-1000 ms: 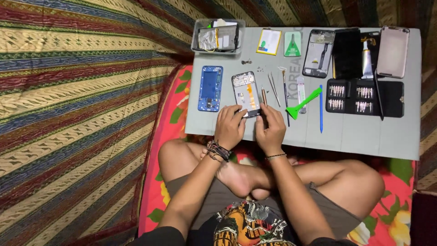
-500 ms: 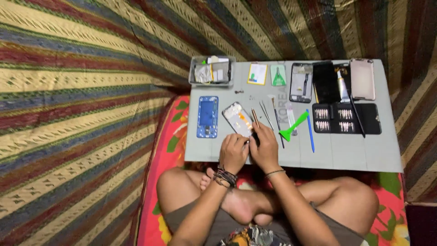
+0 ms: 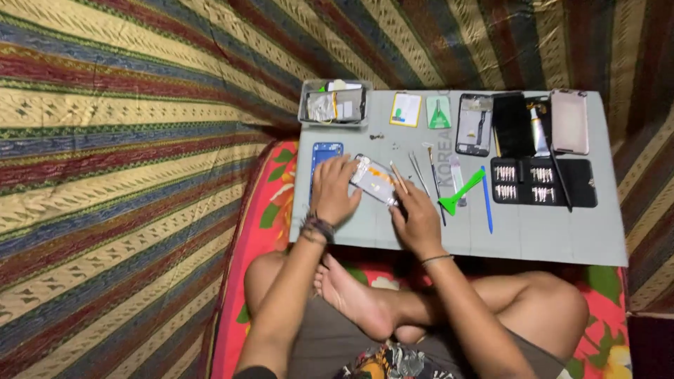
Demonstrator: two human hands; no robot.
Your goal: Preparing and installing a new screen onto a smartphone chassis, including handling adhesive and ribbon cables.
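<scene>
Striped woven cloth is hanging all round as backdrop; grey work mat (image 3: 547, 238) is lying flat in front of crossed legs, w/ a floral red cushion (image 3: 270, 203) showing under its 9 o'clock edge.

Opened phone body (image 3: 375, 184), back cover off, is sitting tilted near mat's 8 o'clock area, close to the person so both hands are reaching it w/o stretching. Blue phone frame (image 3: 326, 151) is lying just beside it at 9 o'clock, partly hidden under the left hand.

Left hand (image 3: 335, 188) is pressing down on the phone's 9 o'clock end, fingers spread & curved, prob. pinning it so it isn't sliding. Right hand (image 3: 416, 217) is touching the phone's 4 o'clock corner, fingers curled in close; can't tell if a tool is pinched there.

Tools are fanned out at 3 o'clock of the phone, w/in easy grab: tweezers (image 3: 419, 174), green pry tool (image 3: 460, 193), blue spudger (image 3: 486, 200). Black bit set (image 3: 544, 182) is lying further at 3 o'clock. Clear parts tray (image 3: 335, 104) is sitting at mat's 11 o'clock corner, keeping small bits together; other phone shells (image 3: 569, 121) are lined along 12–1 o'clock, out of the way.
</scene>
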